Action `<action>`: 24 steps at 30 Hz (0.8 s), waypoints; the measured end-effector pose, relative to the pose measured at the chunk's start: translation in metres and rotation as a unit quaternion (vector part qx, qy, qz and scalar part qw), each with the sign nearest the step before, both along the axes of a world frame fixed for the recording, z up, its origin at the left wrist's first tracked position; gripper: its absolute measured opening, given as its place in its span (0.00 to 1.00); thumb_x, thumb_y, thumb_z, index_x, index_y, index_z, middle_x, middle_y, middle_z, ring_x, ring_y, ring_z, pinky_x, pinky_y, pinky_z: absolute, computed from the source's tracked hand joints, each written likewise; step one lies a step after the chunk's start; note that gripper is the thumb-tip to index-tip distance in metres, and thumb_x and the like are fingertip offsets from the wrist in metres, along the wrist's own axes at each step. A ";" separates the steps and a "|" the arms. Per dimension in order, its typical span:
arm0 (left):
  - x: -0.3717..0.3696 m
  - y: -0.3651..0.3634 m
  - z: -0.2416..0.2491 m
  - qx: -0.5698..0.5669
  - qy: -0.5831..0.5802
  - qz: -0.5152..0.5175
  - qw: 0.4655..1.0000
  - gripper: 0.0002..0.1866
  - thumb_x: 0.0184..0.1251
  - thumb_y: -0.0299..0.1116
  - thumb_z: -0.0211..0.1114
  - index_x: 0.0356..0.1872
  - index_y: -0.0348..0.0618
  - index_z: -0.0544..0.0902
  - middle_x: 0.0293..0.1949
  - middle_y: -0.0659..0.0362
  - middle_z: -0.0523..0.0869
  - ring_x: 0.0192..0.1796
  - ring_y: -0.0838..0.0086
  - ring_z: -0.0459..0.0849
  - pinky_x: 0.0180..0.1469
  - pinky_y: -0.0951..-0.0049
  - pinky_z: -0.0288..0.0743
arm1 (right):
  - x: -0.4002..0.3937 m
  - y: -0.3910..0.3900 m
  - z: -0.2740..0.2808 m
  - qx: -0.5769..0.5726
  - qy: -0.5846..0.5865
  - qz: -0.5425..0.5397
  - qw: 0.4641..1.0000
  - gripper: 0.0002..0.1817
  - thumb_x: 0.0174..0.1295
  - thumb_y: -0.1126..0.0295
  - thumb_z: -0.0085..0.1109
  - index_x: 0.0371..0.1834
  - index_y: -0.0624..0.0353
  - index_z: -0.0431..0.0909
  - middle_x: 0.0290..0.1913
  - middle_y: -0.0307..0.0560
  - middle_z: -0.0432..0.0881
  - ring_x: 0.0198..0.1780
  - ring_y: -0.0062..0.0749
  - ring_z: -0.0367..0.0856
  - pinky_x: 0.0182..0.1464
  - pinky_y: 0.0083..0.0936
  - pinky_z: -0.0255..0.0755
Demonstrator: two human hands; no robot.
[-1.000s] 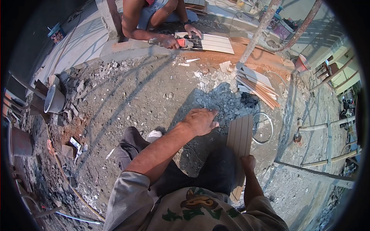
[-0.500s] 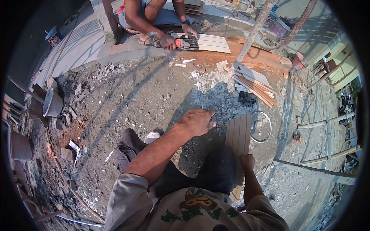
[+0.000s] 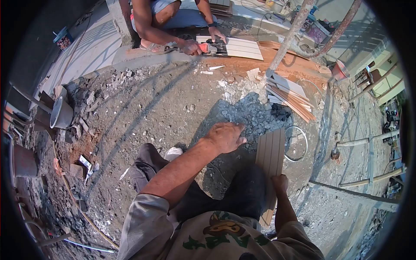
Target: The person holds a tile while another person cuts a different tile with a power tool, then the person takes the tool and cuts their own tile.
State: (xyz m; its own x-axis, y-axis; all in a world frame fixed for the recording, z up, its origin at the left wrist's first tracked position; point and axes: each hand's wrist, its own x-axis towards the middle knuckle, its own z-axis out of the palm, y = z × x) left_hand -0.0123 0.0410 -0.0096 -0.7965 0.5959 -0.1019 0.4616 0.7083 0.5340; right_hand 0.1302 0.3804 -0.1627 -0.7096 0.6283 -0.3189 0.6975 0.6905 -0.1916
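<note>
My right hand [image 3: 279, 183] is closed around the right edge of a long brown grooved plank [image 3: 269, 151], which lies along my right thigh with its far end over the rubble. Out in front of my knees, my left hand [image 3: 225, 138] hangs in the air to the left of that plank. Its thumb and index finger are apart with nothing visible between them; the other fingers are partly hidden. A heap of grey rubble [image 3: 249, 115] lies beyond the left hand, and a white hoop of cable [image 3: 306, 145] rests right of the plank.
Across from me a crouching person holds an angle grinder [image 3: 210, 48] on a pale grooved plank [image 3: 245, 48]. Cut strips [image 3: 292, 100] lie by a leaning pole [image 3: 288, 41]. A grey bucket [image 3: 62, 113] stands left on rough ground [image 3: 164, 110]; a low ledge [image 3: 355, 195] runs at right.
The view has shifted slightly, so everything appears a little further right. Both my hands and the brown plank keep about the same position relative to each other.
</note>
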 end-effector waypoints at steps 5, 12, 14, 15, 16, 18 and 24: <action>0.001 0.000 0.000 0.002 0.010 0.001 1.000 0.27 0.67 0.47 0.56 0.60 0.41 0.70 0.49 0.45 0.81 0.54 0.54 0.79 0.58 0.58 0.70 | 0.001 0.006 -0.009 0.020 -0.004 0.016 1.000 0.23 0.39 0.61 0.61 0.34 0.71 0.82 0.36 0.67 0.82 0.42 0.56 0.83 0.46 0.43 0.76; 0.000 0.001 0.001 -0.011 0.001 -0.001 1.000 0.27 0.67 0.48 0.56 0.61 0.41 0.69 0.49 0.45 0.81 0.54 0.54 0.79 0.58 0.58 0.70 | 0.000 0.005 -0.006 0.001 -0.007 0.014 1.000 0.22 0.40 0.61 0.58 0.34 0.70 0.82 0.37 0.68 0.82 0.43 0.59 0.82 0.48 0.45 0.75; -0.001 0.000 0.002 -0.014 -0.005 -0.003 1.000 0.27 0.67 0.48 0.56 0.61 0.41 0.69 0.50 0.45 0.81 0.54 0.54 0.79 0.59 0.58 0.70 | 0.000 0.005 -0.007 -0.001 -0.005 0.012 1.000 0.22 0.40 0.61 0.58 0.34 0.70 0.82 0.36 0.67 0.82 0.43 0.59 0.82 0.48 0.46 0.75; 0.000 0.000 0.001 -0.010 -0.006 -0.001 1.000 0.27 0.67 0.48 0.56 0.61 0.41 0.69 0.50 0.45 0.81 0.55 0.54 0.79 0.59 0.58 0.70 | 0.000 0.006 -0.009 0.007 -0.007 0.015 1.000 0.22 0.40 0.61 0.58 0.34 0.69 0.82 0.36 0.67 0.82 0.43 0.59 0.82 0.48 0.46 0.75; 0.000 0.000 0.001 -0.006 -0.006 0.001 1.000 0.27 0.67 0.48 0.56 0.61 0.41 0.69 0.50 0.45 0.81 0.55 0.54 0.79 0.59 0.58 0.69 | 0.000 0.007 -0.010 0.015 -0.009 0.017 1.000 0.22 0.40 0.61 0.58 0.34 0.69 0.82 0.36 0.67 0.82 0.42 0.59 0.82 0.48 0.46 0.75; -0.001 0.001 0.001 -0.010 -0.007 0.001 1.000 0.27 0.67 0.48 0.55 0.61 0.41 0.69 0.50 0.45 0.81 0.55 0.54 0.79 0.59 0.58 0.69 | 0.000 0.002 -0.004 0.014 -0.005 0.016 1.000 0.22 0.40 0.61 0.58 0.34 0.69 0.82 0.36 0.68 0.82 0.42 0.59 0.82 0.48 0.46 0.75; 0.000 0.001 0.002 -0.014 -0.008 0.001 1.000 0.27 0.67 0.48 0.55 0.61 0.42 0.69 0.51 0.46 0.80 0.56 0.54 0.78 0.59 0.58 0.69 | 0.000 0.001 0.000 0.010 -0.003 0.022 1.000 0.22 0.40 0.61 0.58 0.33 0.69 0.82 0.36 0.68 0.82 0.42 0.59 0.82 0.48 0.46 0.75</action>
